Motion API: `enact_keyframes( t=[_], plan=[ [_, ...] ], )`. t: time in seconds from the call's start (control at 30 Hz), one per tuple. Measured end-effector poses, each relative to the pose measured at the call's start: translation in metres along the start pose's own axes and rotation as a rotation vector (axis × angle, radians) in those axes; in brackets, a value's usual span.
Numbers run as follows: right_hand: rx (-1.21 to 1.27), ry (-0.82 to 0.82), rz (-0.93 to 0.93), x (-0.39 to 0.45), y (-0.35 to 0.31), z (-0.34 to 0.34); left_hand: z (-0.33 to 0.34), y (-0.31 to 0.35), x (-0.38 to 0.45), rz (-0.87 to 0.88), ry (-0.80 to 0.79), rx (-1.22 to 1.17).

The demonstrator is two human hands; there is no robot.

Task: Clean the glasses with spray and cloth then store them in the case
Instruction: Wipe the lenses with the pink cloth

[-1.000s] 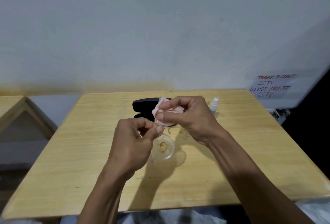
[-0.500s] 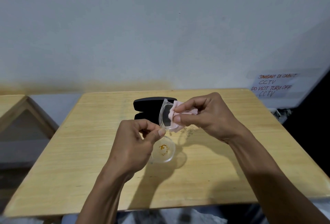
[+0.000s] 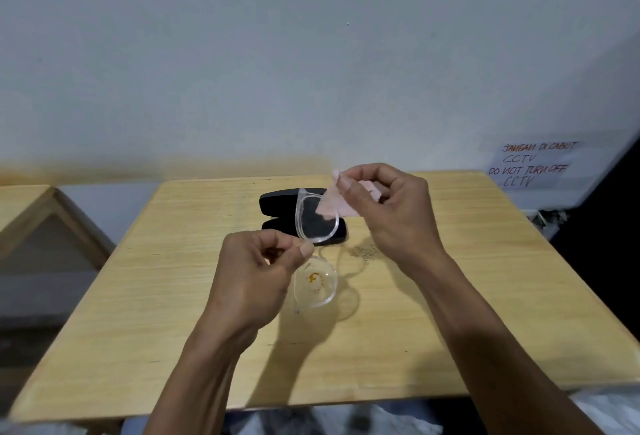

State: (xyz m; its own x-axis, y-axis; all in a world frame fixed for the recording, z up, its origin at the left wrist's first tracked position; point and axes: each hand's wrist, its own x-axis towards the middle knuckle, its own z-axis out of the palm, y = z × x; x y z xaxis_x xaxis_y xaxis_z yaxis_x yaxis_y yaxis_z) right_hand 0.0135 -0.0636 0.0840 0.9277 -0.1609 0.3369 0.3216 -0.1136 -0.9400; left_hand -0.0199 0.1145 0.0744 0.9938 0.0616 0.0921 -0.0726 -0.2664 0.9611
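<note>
The left hand [image 3: 254,270] is curled, thumb and forefinger pinched together on the bridge of the glasses [image 3: 316,251], holding the clear-framed pair in the air above the table [image 3: 173,296]; the frame stands on end, one lens above the pinch and one below it. The upper lens is seen against the black case behind it and looks clean; the lower lens carries orange-yellow smears near its middle, and its shadow falls on the wood just to the right. The right hand [image 3: 384,206] hovers higher and further back, fingers closed on a pink cloth [image 3: 332,204]; thumb and forefinger nip the cloth near its top corner, and its loose lower edge hangs down against the right rim of the upper lens, overlapping part of it; more of the cloth is bunched inside the palm. The case [image 3: 280,206] lies open on the far middle of the table, its two black halves one behind the other, behind the raised glasses and apart from both hands. Both forearms reach in from the near edge of the table. On the wall at far right hangs a handwritten paper sign [image 3: 533,164] mentioning CCTV; a second wooden table [image 3: 24,206] shows at the left edge.
</note>
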Motion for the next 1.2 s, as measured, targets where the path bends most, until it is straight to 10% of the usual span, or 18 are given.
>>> enact_keyframes(
  t=[0.33,1.2],
  plan=[
    [0.411,-0.160,0.277,-0.043,0.019,0.005,-0.004,0.017,0.015,-0.185,0.100,-0.319],
    [0.133,-0.057,0.180,-0.053,0.016,0.028,0.001,0.022,0.020,-0.208,-0.005,-0.264]
  ],
)
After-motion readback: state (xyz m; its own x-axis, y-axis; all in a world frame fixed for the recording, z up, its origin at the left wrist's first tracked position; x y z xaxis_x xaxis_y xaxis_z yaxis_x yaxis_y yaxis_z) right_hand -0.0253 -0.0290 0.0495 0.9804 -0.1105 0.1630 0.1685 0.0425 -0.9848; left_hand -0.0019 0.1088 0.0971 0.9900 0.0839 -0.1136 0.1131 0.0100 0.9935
